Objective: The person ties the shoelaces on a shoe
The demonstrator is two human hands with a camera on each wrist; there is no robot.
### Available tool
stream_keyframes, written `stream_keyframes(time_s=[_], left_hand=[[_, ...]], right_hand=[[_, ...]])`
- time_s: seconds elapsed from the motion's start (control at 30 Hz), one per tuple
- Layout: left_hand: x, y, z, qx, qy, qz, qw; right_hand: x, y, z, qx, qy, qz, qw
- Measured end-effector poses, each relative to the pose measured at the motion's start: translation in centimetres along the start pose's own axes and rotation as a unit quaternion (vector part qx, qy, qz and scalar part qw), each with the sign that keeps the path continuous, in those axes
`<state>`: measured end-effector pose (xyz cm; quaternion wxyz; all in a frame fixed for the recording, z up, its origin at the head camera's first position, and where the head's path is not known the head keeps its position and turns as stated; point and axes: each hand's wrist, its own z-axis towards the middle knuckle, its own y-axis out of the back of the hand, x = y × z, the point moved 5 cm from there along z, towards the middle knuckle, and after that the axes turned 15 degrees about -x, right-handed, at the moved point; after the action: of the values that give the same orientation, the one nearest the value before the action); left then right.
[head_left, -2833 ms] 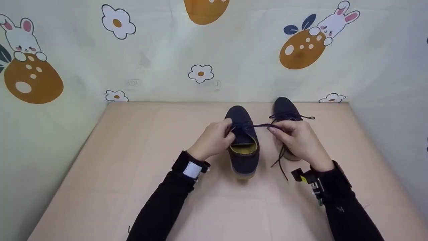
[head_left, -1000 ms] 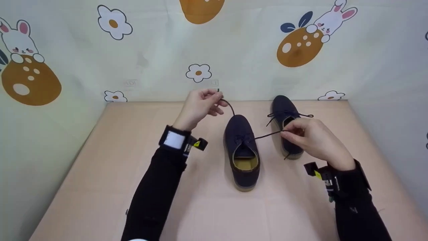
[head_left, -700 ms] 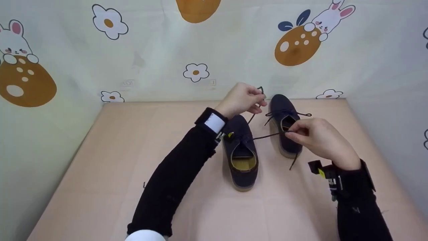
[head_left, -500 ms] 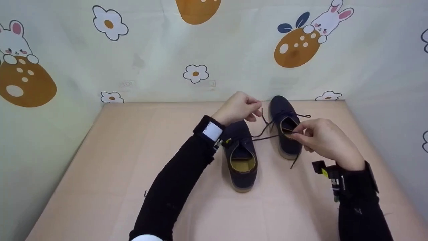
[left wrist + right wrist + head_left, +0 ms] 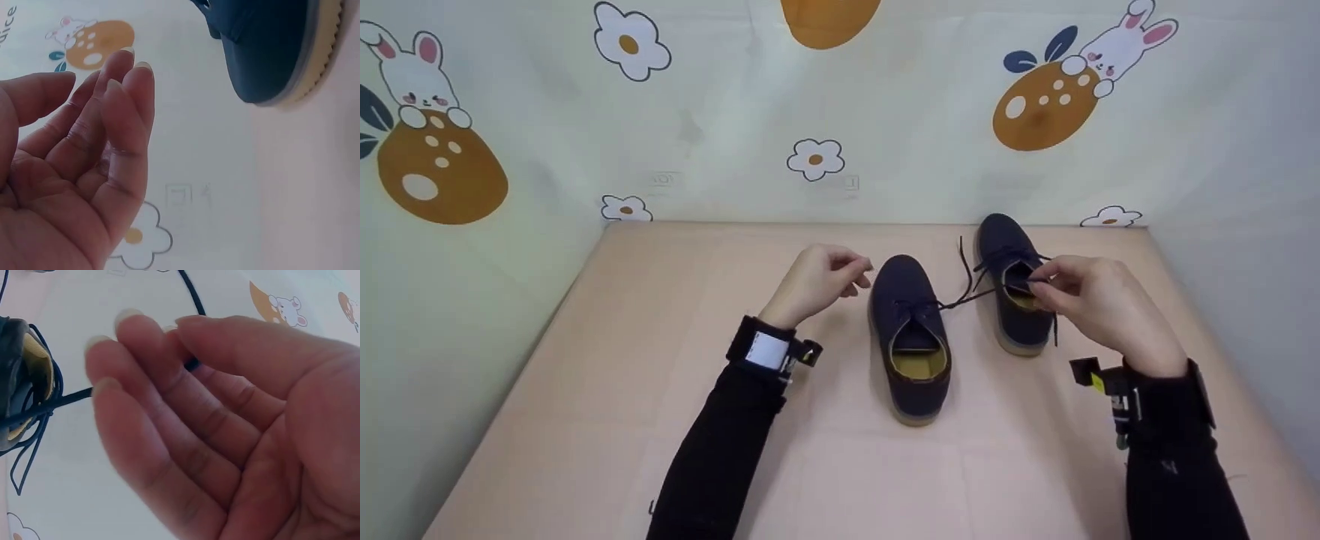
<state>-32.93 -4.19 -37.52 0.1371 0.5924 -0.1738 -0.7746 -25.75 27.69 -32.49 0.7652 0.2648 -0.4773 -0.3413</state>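
Note:
Two dark navy lace-up shoes with yellowish insoles stand on the table. The left shoe (image 5: 907,292) is between my hands, heel toward me; its toe also shows in the left wrist view. Just left of that toe my left hand (image 5: 823,281) hovers, fingers loosely bent and holding nothing. My right hand (image 5: 1099,300) pinches a dark shoelace (image 5: 73,396) between thumb and fingertips, above the right shoe (image 5: 1024,334). This lace runs leftward to the left shoe's eyelets. A second lace end (image 5: 966,270) lies loose between the two shoes.
The pinkish-beige tabletop (image 5: 690,360) spreads around the shoes. Behind it rises a pale backdrop (image 5: 720,120) printed with rabbits, flowers and orange fruit shapes, closing in at both sides. A camera (image 5: 808,352) is strapped at my left wrist.
My left hand first held a lace end over the left shoe's toe, carried it right, let it go between the shoes and drew back left. My right hand shifted slightly right, still pinching its lace.

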Motion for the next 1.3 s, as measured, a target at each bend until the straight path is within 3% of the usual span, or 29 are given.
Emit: stream_keyframes(time_s=[0.2, 0.3, 0.4, 0.47, 0.57, 0.63, 0.7, 0.83, 0.9, 0.97, 1.17, 1.3], left_hand=[[-0.8, 1.4, 0.0, -0.012, -0.010, -0.008, 0.9998], [-1.6, 2.0, 0.0, -0.017, -0.020, -0.010, 0.9996], [-2.2, 2.9, -0.2, -0.029, -0.032, -0.008, 0.9990], [-2.7, 3.6, -0.3, -0.058, -0.056, -0.025, 0.9964], [-3.6, 4.5, -0.6, -0.109, -0.121, -0.078, 0.9835], [-4.0, 4.3, -0.9, -0.129, -0.165, -0.091, 0.9735], [-4.0, 3.3, -1.0, -0.117, -0.188, -0.070, 0.9727], [-2.8, -0.8, -0.9, -0.011, -0.186, 0.055, 0.9810], [-2.0, -2.5, -0.9, 0.047, -0.181, 0.103, 0.9769], [-1.5, -3.6, -1.1, 0.084, -0.181, 0.130, 0.9712], [-0.6, -4.3, -1.4, 0.088, -0.192, 0.146, 0.9664], [-0.3, -4.3, -1.6, 0.083, -0.200, 0.154, 0.9641]], right_hand=[[2.1, -0.6, 2.5, -0.004, 0.061, -0.013, 0.998], [4.8, -1.7, 5.1, 0.001, 0.116, -0.018, 0.993], [8.3, -4.1, 7.4, 0.023, 0.168, 0.016, 0.985], [10.4, -5.8, 8.3, 0.053, 0.205, 0.039, 0.976], [12.2, -7.7, 8.6, 0.092, 0.240, 0.049, 0.965], [11.8, -8.2, 8.5, 0.105, 0.235, 0.033, 0.966], [10.3, -8.5, 8.1, 0.111, 0.210, 0.012, 0.971], [5.8, -9.3, 6.2, 0.126, 0.163, -0.048, 0.977], [3.9, -10.1, 4.9, 0.128, 0.151, -0.072, 0.978], [2.6, -10.9, 3.8, 0.117, 0.138, -0.090, 0.979], [1.6, -12.4, 2.3, 0.022, 0.122, -0.120, 0.985], [1.8, -12.3, 2.2, -0.013, 0.127, -0.131, 0.983]])
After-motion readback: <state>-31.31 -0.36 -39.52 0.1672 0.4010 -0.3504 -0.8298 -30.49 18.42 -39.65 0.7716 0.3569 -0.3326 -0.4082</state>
